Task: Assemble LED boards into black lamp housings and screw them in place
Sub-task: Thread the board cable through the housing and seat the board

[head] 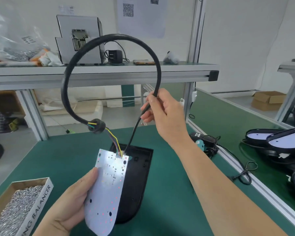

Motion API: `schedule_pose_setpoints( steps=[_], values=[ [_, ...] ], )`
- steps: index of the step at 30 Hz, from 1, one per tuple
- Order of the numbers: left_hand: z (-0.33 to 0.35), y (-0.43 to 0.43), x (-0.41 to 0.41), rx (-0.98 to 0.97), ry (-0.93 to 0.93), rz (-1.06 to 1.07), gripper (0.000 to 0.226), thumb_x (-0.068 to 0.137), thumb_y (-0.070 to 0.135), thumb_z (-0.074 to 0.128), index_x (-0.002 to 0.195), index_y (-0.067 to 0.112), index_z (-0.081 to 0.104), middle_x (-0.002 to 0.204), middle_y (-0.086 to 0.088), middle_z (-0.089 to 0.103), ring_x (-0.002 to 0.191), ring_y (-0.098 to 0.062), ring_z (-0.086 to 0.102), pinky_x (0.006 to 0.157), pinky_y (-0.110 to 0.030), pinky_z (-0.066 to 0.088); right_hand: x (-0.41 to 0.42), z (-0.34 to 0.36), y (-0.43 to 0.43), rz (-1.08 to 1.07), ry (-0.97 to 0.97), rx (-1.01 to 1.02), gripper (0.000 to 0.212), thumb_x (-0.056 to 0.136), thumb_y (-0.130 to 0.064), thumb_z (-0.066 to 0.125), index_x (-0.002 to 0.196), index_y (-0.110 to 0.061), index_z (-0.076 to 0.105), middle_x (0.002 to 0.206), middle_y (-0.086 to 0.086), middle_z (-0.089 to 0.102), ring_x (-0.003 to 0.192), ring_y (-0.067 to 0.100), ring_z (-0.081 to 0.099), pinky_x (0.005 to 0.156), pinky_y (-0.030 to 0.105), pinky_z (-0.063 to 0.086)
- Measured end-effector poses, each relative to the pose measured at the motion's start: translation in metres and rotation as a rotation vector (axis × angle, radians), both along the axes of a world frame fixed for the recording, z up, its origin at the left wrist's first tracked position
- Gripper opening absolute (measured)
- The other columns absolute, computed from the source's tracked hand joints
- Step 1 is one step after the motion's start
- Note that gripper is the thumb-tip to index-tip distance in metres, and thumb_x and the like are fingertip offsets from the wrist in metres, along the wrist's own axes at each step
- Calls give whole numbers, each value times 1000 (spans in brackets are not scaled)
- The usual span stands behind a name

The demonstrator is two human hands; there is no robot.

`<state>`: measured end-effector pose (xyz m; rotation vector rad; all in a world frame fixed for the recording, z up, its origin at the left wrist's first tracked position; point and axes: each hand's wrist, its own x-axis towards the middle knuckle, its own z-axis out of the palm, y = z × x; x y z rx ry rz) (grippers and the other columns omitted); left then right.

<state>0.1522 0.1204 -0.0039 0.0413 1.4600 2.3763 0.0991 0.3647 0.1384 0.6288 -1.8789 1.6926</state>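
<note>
Just left of the left hand (pixel 70 203) sits a box of screws (pixel 15 206); that hand, palm up, grips the white LED board (pixel 107 189) by its left edge, thumb on its face, tilting it over the black lamp housing (pixel 140 176) lying just right of the grip. Farther right, the raised right hand (pixel 163 109) pinches the black cable (pixel 119 36), which loops up and leftward from the grip, then down to the board's top edge.

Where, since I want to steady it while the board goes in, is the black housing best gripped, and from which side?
Probably its right long rim, reached from the right. The housing lies flat, open side up, so that raised wall offers a pinch; the board in the left hand covers its left side, and the cable enters the far end.
</note>
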Motion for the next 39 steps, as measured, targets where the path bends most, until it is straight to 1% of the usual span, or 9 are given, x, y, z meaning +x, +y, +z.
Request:
schedule_pose_setpoints(
  steps=[8,14,18,22,24,28,35,37,39],
  values=[
    [-6,0,-4,73,-38,23,48,90,39,54,123,8,71,128,-19,66,105,-30,72,80,-42,61,7,0,-4,16,69,109,15,107,-14,46,100,-10,59,78,3,68,59,15,69,57,26,57],
    [-6,-6,-4,44,-26,17,49,91,41,53,126,10,69,133,-19,64,114,-33,67,84,-43,60,7,6,3,-138,212,202,17,107,-11,46,101,-1,59,76,3,67,58,12,68,56,34,59],
    [-1,-2,-2,-4,9,-26,48,92,40,52,125,10,69,133,-20,63,116,-33,66,85,-40,59,5,1,-2,-126,229,213,17,106,-11,46,99,-1,57,77,5,65,59,12,68,56,30,59],
    [4,5,-2,-78,62,-113,44,99,34,44,126,8,67,133,-25,61,118,-40,63,89,-43,58,4,-8,-13,-56,204,145,16,106,-12,45,100,-2,56,77,7,65,59,13,68,56,23,56],
    [6,7,-1,-119,88,-145,43,98,33,45,124,6,68,132,-27,61,115,-41,65,91,-45,58,3,-11,-19,-20,178,110,15,106,-13,45,99,-6,56,78,7,66,60,14,68,58,24,57],
    [6,6,-1,-130,122,-199,41,105,31,42,132,6,61,139,-27,56,127,-44,55,107,-53,46,-1,-17,-23,75,124,-26,14,107,-12,43,100,-10,55,83,11,67,64,23,71,60,30,58],
    [9,-1,1,49,58,-75,46,90,37,65,126,9,68,138,-21,59,120,-36,63,87,-42,59,-5,-17,-5,208,149,-44,16,107,-11,41,103,-10,56,90,7,69,71,22,73,67,28,59],
    [10,-1,2,73,33,-70,57,79,40,80,126,10,69,133,-20,63,116,-35,66,85,-43,60,-5,-16,3,257,86,75,15,107,-14,43,102,-11,57,86,5,69,68,22,72,65,28,58],
    [9,0,2,67,27,-31,51,83,42,72,124,11,70,133,-18,64,113,-32,68,84,-42,61,-6,-18,5,210,25,260,15,106,-16,47,98,-13,59,82,2,69,67,16,70,66,26,58]
  ],
)
